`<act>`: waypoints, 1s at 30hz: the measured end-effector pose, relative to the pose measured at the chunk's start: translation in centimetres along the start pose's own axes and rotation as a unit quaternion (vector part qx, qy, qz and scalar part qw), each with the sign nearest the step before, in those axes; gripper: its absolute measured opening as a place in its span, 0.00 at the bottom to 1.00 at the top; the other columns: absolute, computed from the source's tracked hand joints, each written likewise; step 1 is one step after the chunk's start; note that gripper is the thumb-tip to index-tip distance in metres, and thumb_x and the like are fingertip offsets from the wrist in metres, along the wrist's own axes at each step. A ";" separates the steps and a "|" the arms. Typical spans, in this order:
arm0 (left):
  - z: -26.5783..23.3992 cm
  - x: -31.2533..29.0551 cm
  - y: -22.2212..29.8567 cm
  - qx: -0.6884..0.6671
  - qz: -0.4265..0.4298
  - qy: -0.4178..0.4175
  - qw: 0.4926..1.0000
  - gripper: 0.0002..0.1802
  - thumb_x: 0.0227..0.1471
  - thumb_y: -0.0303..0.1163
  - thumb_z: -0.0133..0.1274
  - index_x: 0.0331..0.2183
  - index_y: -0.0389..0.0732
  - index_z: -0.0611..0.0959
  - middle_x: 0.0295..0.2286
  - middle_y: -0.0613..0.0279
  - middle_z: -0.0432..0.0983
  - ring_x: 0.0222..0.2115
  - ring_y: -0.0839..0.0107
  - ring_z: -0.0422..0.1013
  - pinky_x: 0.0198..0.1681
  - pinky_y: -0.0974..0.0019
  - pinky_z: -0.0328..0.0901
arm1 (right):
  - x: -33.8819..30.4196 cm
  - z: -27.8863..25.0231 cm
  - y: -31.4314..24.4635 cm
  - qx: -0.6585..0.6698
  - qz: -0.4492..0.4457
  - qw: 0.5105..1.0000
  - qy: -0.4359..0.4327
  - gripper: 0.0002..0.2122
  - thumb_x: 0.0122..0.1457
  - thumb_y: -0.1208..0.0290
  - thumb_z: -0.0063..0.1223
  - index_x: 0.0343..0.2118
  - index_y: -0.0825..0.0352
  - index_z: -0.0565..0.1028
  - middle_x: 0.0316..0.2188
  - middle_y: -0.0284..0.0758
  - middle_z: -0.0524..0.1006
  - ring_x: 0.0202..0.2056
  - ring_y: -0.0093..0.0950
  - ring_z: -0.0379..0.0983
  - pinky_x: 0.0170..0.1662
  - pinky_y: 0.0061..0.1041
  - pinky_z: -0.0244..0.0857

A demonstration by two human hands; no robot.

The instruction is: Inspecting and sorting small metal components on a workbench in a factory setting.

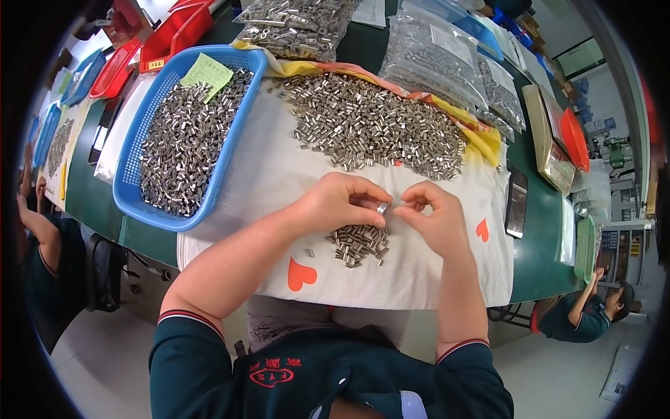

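Green worktop (pixel 541 269), workshop setting, is carrying one white cloth (pixel 412 279) printed with red hearts. Far side: one large heap (pixel 377 122) of short metal cylinders is lying loose. Left: one blue basket (pixel 131 157) is holding a great many similar cylinders, a green paper slip (pixel 208 75) resting on top. Near side: one small heap (pixel 359 244) is sitting on the cloth. Left hand (pixel 342 202): thumb and fingers are pinching one metal piece (pixel 383 208) just above the small heap. Right hand (pixel 436 216): fingers are curling close beside that piece; whether they are gripping anything, I cannot tell. Progress, by judgement: piece-by-piece handling is apparently running well short of completion, the large heap far outnumbering the small; which lot is holding finished pieces is remaining unclear.
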State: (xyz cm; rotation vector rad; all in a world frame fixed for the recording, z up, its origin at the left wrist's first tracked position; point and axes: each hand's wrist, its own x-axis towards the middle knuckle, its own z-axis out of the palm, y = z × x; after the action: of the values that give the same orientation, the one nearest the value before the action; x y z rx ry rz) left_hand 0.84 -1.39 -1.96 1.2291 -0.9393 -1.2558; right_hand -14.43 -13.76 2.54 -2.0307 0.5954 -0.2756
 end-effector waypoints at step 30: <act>-0.4 0.4 0.0 -0.122 -0.008 0.010 0.992 0.18 0.41 0.21 0.55 0.38 0.33 0.74 0.30 0.63 0.73 0.30 0.80 0.69 0.35 0.77 0.66 | 0.4 2.0 0.2 0.023 -0.090 0.995 0.030 0.05 0.42 0.82 0.52 0.24 0.68 0.72 0.22 0.31 0.72 0.24 0.21 0.68 0.27 0.19 0.62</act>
State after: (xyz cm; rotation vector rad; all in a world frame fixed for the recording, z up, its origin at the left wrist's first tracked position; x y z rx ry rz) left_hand 1.32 -1.68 -2.09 1.0564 -0.7370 -1.3258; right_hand -13.29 -12.54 1.34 -2.0399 0.4385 -0.4545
